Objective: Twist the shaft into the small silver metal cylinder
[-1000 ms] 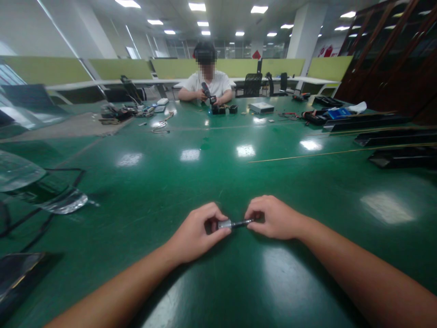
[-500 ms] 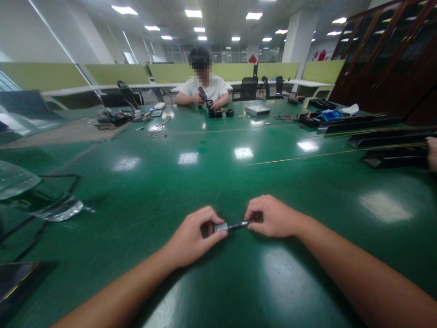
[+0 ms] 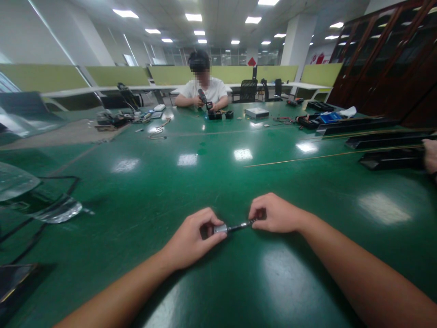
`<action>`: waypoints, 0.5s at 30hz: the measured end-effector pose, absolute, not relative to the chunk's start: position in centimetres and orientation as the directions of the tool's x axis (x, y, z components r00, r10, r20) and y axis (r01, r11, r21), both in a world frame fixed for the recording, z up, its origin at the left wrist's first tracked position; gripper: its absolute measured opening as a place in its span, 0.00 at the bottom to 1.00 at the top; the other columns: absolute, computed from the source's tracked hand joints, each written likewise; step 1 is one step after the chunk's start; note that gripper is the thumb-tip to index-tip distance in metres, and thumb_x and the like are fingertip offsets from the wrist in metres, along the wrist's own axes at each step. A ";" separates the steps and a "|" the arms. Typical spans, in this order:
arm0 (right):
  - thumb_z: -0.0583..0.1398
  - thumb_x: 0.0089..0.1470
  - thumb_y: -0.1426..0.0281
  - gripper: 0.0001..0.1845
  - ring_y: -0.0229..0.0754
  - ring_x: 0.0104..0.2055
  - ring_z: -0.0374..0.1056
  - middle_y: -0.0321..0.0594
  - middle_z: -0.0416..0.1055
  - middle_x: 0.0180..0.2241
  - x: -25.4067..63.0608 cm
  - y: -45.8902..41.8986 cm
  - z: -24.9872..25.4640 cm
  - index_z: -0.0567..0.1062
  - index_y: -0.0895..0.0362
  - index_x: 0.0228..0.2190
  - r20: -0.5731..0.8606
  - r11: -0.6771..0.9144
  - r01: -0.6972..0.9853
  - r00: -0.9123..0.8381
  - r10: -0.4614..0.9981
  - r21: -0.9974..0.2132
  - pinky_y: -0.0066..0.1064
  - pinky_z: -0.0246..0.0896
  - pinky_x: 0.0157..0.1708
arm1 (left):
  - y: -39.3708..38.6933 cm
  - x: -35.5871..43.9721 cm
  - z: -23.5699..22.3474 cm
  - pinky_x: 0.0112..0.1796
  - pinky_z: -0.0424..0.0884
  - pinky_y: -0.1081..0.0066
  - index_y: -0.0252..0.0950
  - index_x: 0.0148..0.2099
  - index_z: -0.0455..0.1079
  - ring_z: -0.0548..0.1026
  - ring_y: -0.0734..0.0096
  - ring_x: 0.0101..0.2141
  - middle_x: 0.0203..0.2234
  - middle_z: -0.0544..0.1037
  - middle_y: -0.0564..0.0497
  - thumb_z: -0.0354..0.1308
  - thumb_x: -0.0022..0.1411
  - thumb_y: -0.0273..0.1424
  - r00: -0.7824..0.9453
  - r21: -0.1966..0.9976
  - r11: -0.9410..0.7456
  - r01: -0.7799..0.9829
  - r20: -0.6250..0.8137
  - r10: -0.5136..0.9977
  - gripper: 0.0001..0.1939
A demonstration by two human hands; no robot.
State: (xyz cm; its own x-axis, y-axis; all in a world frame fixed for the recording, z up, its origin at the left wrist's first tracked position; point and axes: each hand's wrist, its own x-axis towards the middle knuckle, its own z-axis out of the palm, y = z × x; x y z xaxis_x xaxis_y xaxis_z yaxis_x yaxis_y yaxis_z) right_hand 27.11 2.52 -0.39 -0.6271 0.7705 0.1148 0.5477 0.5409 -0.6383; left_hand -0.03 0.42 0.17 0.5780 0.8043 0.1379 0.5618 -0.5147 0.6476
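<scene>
My left hand (image 3: pixel 191 237) is closed around the silver cylindrical end of a screwdriver-like tool (image 3: pixel 221 228), gripping it between thumb and fingers just above the green tabletop. A thin dark shaft (image 3: pixel 235 227) with a bright metal tip points right from that cylinder. At the far end of the shaft, my right hand (image 3: pixel 269 214) pinches a small dark piece (image 3: pixel 253 221). The piece is mostly covered by the fingertips, and I cannot tell whether it is joined to the shaft.
Across the green table (image 3: pixel 153 182) a person (image 3: pixel 203 91) handles a dark power tool. A plastic bottle (image 3: pixel 30 193) lies at left, above a dark flat object (image 3: pixel 15 278). Black channels (image 3: pixel 392 157) and thin rods (image 3: pixel 293 161) lie at right, beside another person's hand (image 3: pixel 430 155).
My right hand has shifted slightly right and up, so more of the shaft's tip shows. The left hand keeps its grip in nearly the same spot.
</scene>
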 end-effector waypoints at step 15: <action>0.66 0.49 0.69 0.05 0.37 0.31 0.69 0.38 0.75 0.29 23.8 1.8 -1.2 0.80 0.57 0.30 0.211 0.601 0.461 -0.651 0.729 -0.653 0.27 0.61 0.33 | 0.4 0.1 0.1 0.34 0.66 0.72 0.35 0.37 0.71 0.72 0.70 0.32 0.31 0.73 0.51 0.61 0.61 0.34 0.598 0.634 -0.554 0.539 0.175 0.782 0.08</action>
